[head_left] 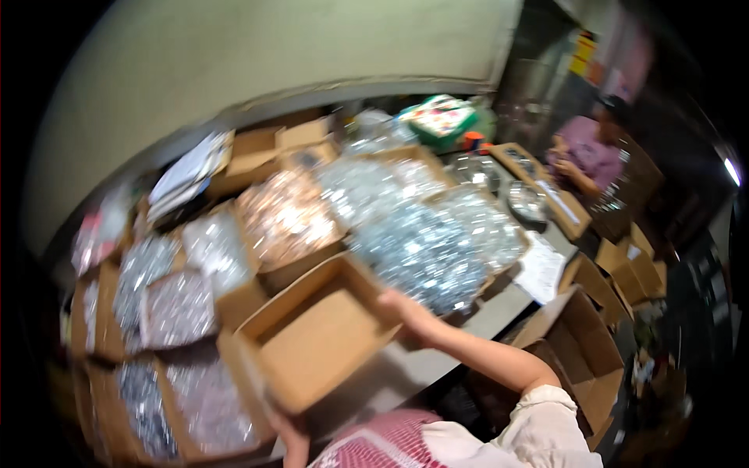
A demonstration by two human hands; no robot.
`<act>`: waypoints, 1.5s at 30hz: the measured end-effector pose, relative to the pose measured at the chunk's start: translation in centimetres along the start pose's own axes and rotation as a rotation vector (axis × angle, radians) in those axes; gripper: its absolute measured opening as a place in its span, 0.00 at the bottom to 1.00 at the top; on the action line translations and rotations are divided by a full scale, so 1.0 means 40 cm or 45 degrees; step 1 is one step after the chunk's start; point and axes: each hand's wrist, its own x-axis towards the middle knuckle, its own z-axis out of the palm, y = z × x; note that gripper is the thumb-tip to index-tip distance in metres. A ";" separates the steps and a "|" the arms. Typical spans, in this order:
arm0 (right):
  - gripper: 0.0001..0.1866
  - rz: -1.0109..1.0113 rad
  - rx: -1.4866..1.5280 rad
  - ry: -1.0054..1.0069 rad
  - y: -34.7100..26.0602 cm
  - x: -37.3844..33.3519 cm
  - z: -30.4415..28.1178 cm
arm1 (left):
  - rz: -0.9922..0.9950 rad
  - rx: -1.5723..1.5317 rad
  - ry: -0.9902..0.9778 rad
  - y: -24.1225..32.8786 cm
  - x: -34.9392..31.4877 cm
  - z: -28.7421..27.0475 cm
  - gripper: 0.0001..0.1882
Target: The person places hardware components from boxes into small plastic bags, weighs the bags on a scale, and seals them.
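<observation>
A shallow open cardboard box [320, 335] is tilted in front of me, its bare brown bottom showing inside. My right hand [406, 316] grips its right wall, with the fingers over the upper rim. At its lower left corner, my left hand [287, 430] holds the outer wall; most of those fingers are hidden behind the cardboard. Just beyond the box lie shiny bluish clear plastic packets [421, 253] in a heap, and a carton of copper-coloured packets [289, 214]. Motion blur hides what the packets contain.
Cartons of clear packets [179, 308] crowd the left side. Papers [183, 175] are stacked at the back, near a green-and-white bag [441, 121]. A white sheet [540, 267] lies at the table's right edge. Open cartons [573, 351] stand at right; a person in purple [589, 152] sits beyond.
</observation>
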 end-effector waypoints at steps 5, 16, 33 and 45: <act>0.37 -0.200 -0.158 0.343 0.192 0.151 0.010 | -0.199 -0.971 -0.381 0.103 0.002 -0.218 0.10; 0.29 -0.006 0.064 0.423 0.263 0.238 0.027 | -0.211 -0.881 -0.088 0.106 -0.007 -0.353 0.09; 0.25 -0.134 0.087 0.275 0.278 0.235 -0.009 | -0.554 -1.000 -0.040 0.229 -0.095 -0.337 0.11; 0.52 -0.057 0.332 0.461 0.458 0.170 -0.099 | -0.334 -0.932 -0.180 -0.005 0.122 -0.457 0.27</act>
